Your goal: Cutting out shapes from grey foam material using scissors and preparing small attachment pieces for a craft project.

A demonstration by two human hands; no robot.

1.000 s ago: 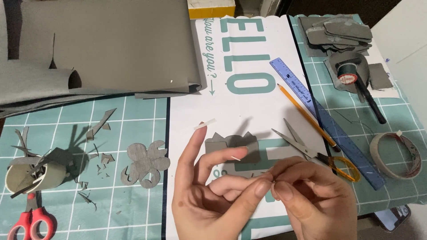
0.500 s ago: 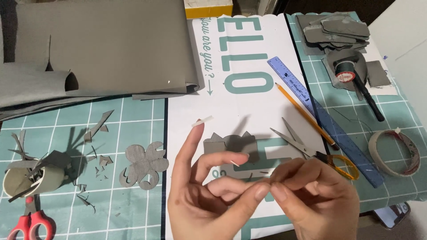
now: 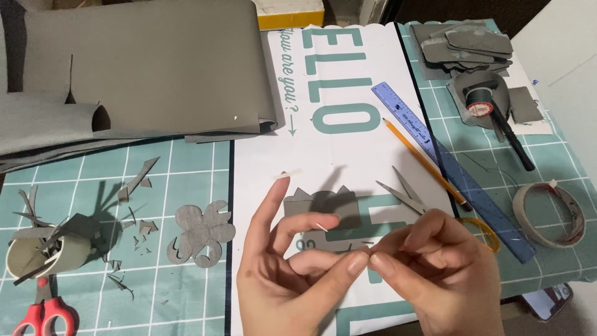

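It looked like a home craft corner: a desk under a teal gridded cutting mat (image 3: 186,168), grey fabric (image 3: 143,68), scissors (image 3: 43,314), ruler (image 3: 435,155) and tape roll (image 3: 550,214).

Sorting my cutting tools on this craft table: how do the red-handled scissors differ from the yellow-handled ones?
The red-handled scissors lie at the lower left on the green cutting mat, cropped by the picture's edge, blades hidden under grey scraps. The yellow-handled scissors lie on the white printed sheet with blades spread open, their handle partly behind the right hand. The red handles look thicker, the yellow loop thin. Neither is held.
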